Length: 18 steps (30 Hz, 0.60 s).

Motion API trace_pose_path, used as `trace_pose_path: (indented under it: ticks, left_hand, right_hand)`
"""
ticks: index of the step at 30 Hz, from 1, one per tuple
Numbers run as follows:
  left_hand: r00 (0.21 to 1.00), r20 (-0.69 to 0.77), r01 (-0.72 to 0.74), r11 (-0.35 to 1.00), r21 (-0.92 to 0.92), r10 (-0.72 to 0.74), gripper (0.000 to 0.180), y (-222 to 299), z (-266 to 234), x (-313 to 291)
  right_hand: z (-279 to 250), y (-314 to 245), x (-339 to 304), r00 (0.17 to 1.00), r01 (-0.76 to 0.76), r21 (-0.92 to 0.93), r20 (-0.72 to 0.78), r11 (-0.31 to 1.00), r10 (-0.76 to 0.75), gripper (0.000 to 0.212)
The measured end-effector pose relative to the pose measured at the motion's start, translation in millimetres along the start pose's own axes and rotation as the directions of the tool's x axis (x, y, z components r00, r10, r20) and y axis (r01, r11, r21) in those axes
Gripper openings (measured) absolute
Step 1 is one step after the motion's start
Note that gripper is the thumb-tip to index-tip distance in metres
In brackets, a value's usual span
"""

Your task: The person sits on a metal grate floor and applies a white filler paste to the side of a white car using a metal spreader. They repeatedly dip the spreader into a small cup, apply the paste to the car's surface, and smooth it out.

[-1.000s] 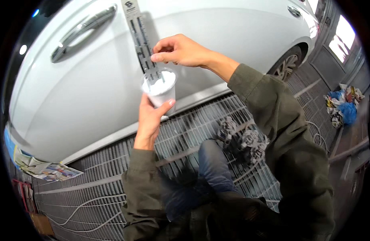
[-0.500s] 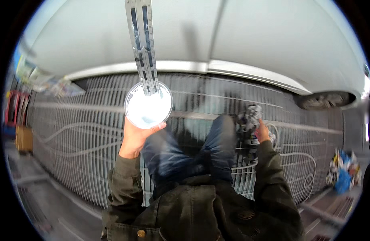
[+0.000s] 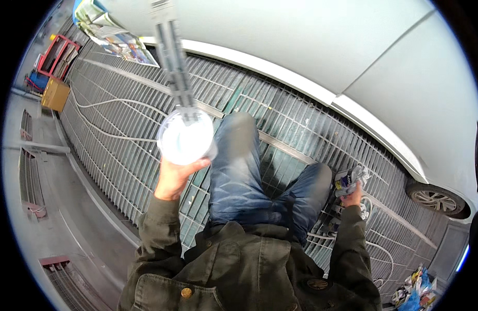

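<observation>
My left hand [image 3: 175,176] is closed round a clear plastic cup [image 3: 164,133], thumb along its near side. Bright white liquid [image 3: 185,143] shows inside the cup. A slotted metal ruler [image 3: 172,65] reaches down into it, its lower end at the liquid and its upper part blurred; whatever holds the top is out of view. Off to the right, beside my right knee, my right hand [image 3: 351,197] is closed on a crumpled, silvery object with a dark label [image 3: 347,180]. Its exact kind cannot be made out, and my fingers cover part of it.
Under me is a metal floor grating [image 3: 280,122]. A pale car body [image 3: 301,41] runs along the far side, with a wheel [image 3: 437,199] at right. A pale hose [image 3: 117,136] lies on the grating. Printed paper [image 3: 119,39], a cardboard box [image 3: 56,94] and a rubbish heap [image 3: 416,290] lie around.
The view has rotated, so the car and floor now slant down to the right. My right hand appears lower and farther right. My left hand still holds the cup, with the ruler in it.
</observation>
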<state>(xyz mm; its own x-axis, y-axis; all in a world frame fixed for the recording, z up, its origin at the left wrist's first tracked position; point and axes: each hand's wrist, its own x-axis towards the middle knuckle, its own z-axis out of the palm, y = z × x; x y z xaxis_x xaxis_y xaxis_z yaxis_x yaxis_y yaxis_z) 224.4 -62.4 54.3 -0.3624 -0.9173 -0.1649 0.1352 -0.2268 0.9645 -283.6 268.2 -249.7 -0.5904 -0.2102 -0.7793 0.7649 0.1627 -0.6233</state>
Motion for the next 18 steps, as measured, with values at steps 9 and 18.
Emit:
trace_pose_path:
  ticks: [9, 18]
  left_hand:
    - [0.912, 0.406, 0.072, 0.997, -0.013, -0.061, 0.064, -54, 84, 31]
    - [0.741, 0.667, 0.104, 0.994, -0.008, -0.072, 0.084, -111, 172, 38]
  right_hand:
    - [46, -123, -148, 0.932, 0.357, -0.162, 0.125, 0.92, -0.34, 0.041]
    - [77, -223, -375, 0.625, 0.649, -0.76, 0.544, -0.014, -0.559, 0.039]
